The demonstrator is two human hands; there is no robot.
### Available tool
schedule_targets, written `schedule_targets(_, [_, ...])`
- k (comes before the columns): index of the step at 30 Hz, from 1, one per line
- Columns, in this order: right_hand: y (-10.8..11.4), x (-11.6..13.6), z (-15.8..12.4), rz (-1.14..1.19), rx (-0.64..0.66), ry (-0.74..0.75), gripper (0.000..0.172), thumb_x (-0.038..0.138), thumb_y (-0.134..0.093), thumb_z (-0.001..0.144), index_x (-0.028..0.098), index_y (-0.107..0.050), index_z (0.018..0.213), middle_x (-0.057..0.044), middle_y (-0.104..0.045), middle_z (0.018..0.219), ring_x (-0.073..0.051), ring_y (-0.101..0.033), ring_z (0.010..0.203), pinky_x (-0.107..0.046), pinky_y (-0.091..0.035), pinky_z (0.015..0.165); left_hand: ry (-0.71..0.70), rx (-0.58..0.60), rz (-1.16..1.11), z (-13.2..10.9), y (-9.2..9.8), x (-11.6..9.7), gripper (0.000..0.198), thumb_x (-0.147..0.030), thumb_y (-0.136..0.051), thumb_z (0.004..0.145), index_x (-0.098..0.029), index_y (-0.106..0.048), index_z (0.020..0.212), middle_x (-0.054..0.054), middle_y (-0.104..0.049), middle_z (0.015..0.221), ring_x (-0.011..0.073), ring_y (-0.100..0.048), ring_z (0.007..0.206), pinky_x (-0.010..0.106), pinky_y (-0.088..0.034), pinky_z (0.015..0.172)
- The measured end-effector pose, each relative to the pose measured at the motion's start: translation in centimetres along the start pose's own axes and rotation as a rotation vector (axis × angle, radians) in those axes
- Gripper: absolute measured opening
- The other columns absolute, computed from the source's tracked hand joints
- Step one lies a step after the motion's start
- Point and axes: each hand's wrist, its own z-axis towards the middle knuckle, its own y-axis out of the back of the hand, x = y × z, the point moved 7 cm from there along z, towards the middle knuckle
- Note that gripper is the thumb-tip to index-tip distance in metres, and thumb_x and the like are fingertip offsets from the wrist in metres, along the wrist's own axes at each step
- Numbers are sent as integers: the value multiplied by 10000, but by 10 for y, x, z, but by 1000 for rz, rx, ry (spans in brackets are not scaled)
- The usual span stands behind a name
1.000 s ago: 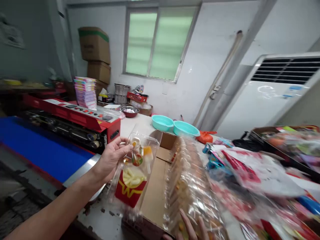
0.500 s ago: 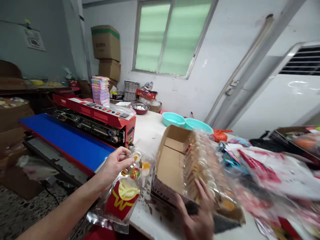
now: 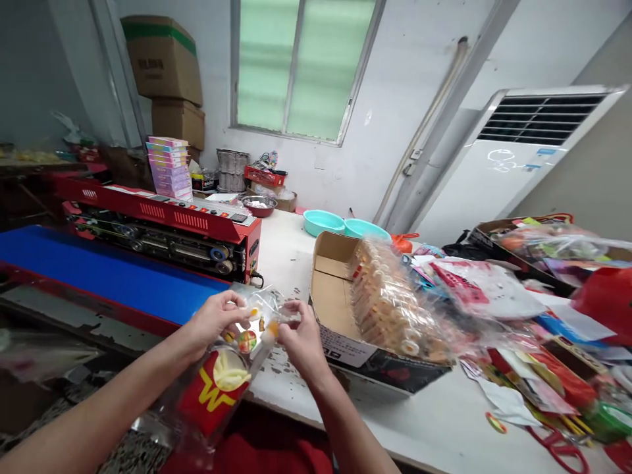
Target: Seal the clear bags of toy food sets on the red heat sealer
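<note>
A clear plastic bag (image 3: 237, 368) hangs in front of me over the table's near edge. Inside it show a red carton of toy French fries (image 3: 212, 392) with a yellow W, plus small toy food pieces, one of them round like a pizza (image 3: 247, 341). My left hand (image 3: 220, 320) pinches the bag's upper left side. At the upper right, the fingers of my right hand (image 3: 300, 337) close on the bag near an orange-and-white piece. Just right of my hands stands an open cardboard box (image 3: 332, 296), its right part filled with a row of packed clear bags (image 3: 390, 296).
A red sealing machine (image 3: 207, 224) with a blue conveyor belt (image 3: 113, 270) stands left. Turquoise basins (image 3: 323, 222) sit behind the box. To the right lie heaped packages (image 3: 474, 286) and red-handled scissors (image 3: 560, 444). Stacked pink boxes (image 3: 168, 168) rise behind the machine.
My right hand has left the packed bags in the box and moved left to the bag of toy fries. My left hand still holds that bag. The view has turned right.
</note>
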Motion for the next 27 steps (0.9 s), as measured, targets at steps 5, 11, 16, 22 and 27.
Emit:
schedule_targets(5, [14, 21, 18, 2, 106, 137, 253, 238, -547, 730, 191, -607, 971, -87, -515, 1171, -219, -531, 1049, -335, -526, 789, 92, 114, -11, 20, 14, -2, 355, -366, -717, 663, -148, -530, 872, 49, -662, 752, 88, -540, 507, 181, -344, 461])
schedule_targets(11, [1, 18, 59, 153, 466, -64, 393, 410, -700, 702, 160, -596, 987, -13, -615, 782, -125, -558, 698, -263, -474, 657, 113, 207, 140, 48, 4, -18, 379, -395, -715, 634, -127, -611, 881, 29, -608, 730, 99, -497, 493, 215, -358, 471])
schedule_targets(16, [-32, -19, 79, 116, 655, -276, 312, 361, -756, 579, 144, -559, 685, 48, -512, 512, -65, -448, 453, -201, -382, 456, -231, -67, 655, 55, 13, -30, 284, -300, -617, 688, -177, -645, 942, 54, -622, 940, 199, -575, 853, 279, -420, 717])
schedule_targets(22, [-33, -44, 78, 328, 609, -491, 225, 293, -712, 650, 135, -631, 788, 6, -584, 640, -94, -550, 569, -223, -524, 519, -353, -238, 1197, 29, -7, -10, 199, -304, -501, 843, -205, -673, 866, 41, -628, 979, 229, -502, 934, 343, -340, 765])
schedule_targets(27, [-26, -50, 83, 422, 656, -622, 232, 135, -636, 639, 115, -690, 864, -65, -629, 758, -149, -615, 743, -246, -581, 595, -390, -182, 1194, 43, -10, -10, 215, -337, -528, 871, -256, -707, 784, 9, -645, 939, 207, -490, 901, 341, -308, 737])
